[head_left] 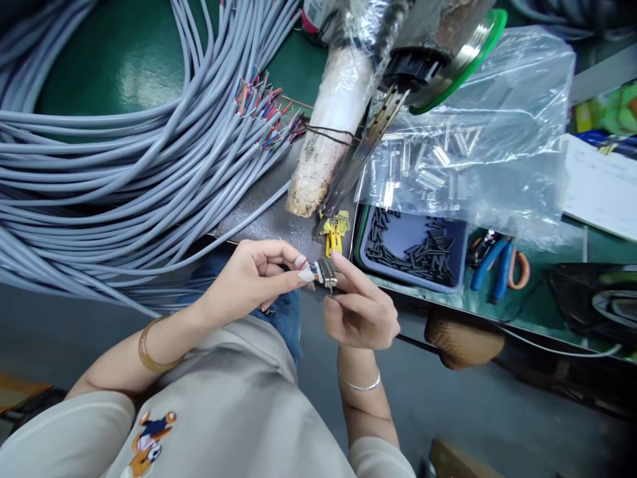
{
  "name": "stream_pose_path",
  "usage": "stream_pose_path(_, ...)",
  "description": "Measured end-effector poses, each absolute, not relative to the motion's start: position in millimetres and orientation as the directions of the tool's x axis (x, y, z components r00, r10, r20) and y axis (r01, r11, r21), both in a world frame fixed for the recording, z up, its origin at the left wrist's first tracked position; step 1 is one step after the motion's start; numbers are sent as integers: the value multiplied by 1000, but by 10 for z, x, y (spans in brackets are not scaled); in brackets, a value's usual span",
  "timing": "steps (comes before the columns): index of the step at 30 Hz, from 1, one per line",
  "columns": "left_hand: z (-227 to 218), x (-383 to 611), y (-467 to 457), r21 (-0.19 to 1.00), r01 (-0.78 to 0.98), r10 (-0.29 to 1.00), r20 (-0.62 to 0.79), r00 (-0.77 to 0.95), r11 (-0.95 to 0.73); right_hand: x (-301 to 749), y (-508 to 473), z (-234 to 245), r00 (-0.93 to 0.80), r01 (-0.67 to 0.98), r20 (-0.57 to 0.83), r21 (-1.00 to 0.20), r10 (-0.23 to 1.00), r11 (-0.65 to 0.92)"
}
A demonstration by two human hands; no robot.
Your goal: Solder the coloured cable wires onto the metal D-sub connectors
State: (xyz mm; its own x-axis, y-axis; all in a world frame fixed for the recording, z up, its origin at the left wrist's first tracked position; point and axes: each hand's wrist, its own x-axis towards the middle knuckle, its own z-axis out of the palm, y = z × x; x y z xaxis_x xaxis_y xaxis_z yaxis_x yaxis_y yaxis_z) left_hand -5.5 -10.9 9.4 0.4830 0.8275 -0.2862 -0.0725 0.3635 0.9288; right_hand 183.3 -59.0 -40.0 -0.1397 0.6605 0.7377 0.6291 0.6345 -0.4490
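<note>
Between my hands is a small metal multi-pin connector [326,273], held off the table near its front edge. My left hand [261,271] pinches thin coloured wires [309,268] at the connector's left side, thumb and index finger pressed together. On the other side, my right hand [363,309] grips the connector's right end between thumb and fingers, with its index finger stretched along the top. Just beyond the connector, a yellow clip-like piece [334,238] sits below a soldering stand's metal tube [365,149]. Whether every wire is joined to the connector is too small to tell.
Grey cables [164,179] with stripped coloured ends lie in a large bundle at left. A wrapped white tube [331,113] and a solder spool [462,63] hang above the middle. At right are a tray [365,255] of black sleeves, a plastic bag [522,133] of connectors and blue-handled cutters [503,269].
</note>
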Motion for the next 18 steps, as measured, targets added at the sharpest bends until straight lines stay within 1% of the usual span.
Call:
stream_pose_path(1, 118, -68, -118, 891, -92, 776, -331, 537, 444, 1834, -604, -421, -143, 633, 726, -455, 672, 626)
stream_pose_path(2, 136, -80, -130, 873, -105, 753, -343, 562, 477, 1824, -617, -432, -132, 638, 717, -467, 684, 612)
stream_pose_path(3, 148, -90, -145, 873, -122, 761, -333, 557, 472, 1806, -629, -433, -104, 644, 711, -485, 695, 592)
stream_pose_path(5, 155, -110, -184, 901, -157, 807, -271, 524, 405, 1758, -654, -403, -9, 641, 690, -551, 723, 534)
stream_pose_path(6, 152, -121, -204, 918, -169, 828, -230, 512, 359, 1732, -666, -372, 48, 620, 662, -607, 748, 497)
stream_pose_path(8, 142, -147, -238, 950, -180, 848, -131, 514, 256, 1686, -682, -289, 161, 537, 549, -746, 820, 394)
stream_pose_path(10, 135, -177, -261, 975, -174, 846, -25, 532, 138, 1654, -684, -191, 221, 398, 392, -872, 893, 285)
stream_pose_path(12, 134, -207, -278, 985, -168, 837, 58, 544, 41, 1637, -674, -98, 213, 211, 234, -959, 948, 190)
stream_pose_path(13, 135, -219, -286, 987, -163, 829, 83, 553, 11, 1632, -667, -58, 180, 110, 156, -984, 971, 138)
stream_pose_path(15, 137, -236, -306, 988, -150, 819, 112, 563, -32, 1623, -660, 5, 77, -69, 21, -997, 997, 26)
stream_pose_path(16, 136, -241, -317, 988, -143, 818, 123, 562, -51, 1616, -664, 26, 29, -123, -27, -992, 999, -23)
stream_pose_path(17, 132, -244, -329, 989, -138, 820, 129, 558, -62, 1606, -673, 39, -7, -141, -56, -988, 998, -57)
stream_pose_path(18, 124, -245, -341, 990, -134, 825, 119, 553, -53, 1594, -688, 45, -10, -116, -66, -991, 998, -67)
